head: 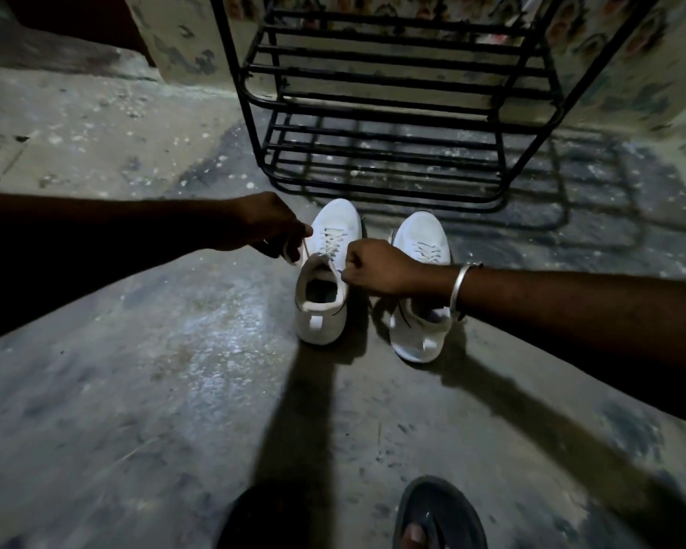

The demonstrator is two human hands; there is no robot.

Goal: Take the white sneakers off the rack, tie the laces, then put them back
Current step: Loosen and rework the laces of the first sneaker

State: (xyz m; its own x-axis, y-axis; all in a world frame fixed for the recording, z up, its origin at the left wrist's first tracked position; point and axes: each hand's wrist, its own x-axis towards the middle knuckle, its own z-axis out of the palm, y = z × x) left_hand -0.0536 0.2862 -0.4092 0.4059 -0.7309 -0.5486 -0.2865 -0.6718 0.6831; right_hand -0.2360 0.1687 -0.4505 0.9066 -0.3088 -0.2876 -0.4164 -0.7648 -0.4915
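Two white sneakers stand side by side on the concrete floor, toes pointing at the rack. The left sneaker [325, 279] has its laces pulled out to both sides. My left hand [270, 227] pinches one lace end at the shoe's left side. My right hand [377, 269], fist closed, grips the other lace end at the shoe's right side; a metal bangle sits on that wrist. The right sneaker [422, 247] is partly hidden under my right forearm. The black metal shoe rack [389, 101] stands just behind the sneakers, its visible shelves bare.
A worn, stained concrete floor [155, 390] spreads around the shoes. My foot in a dark sandal [436, 517] is at the bottom edge. A wall with peeling patterned covering [183, 37] rises behind the rack, with a step or ledge at far left.
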